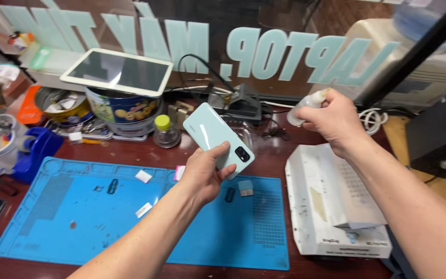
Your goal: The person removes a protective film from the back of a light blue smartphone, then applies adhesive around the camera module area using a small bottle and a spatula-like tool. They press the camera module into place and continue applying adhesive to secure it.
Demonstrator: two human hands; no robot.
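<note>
In the head view, our left hand is clamped around the lower end of a pale mint-green smartphone, back side up, at the centre of the frame above the blue silicone work mat. Our right hand, in the upper right, is closed around a small white plastic squeeze bottle, its nozzle pointing left toward the phone.

We judge the phone could slip, since only the fingers at one end hold it, tilted, over the mat. Liquid from the bottle could also miss and land on the desk.

Around us: a white tablet rests on a round blue biscuit tin at upper left, a small yellow-capped glass jar stands beside it, and a white flat box lies at right. Nothing stands between bottle and phone.
</note>
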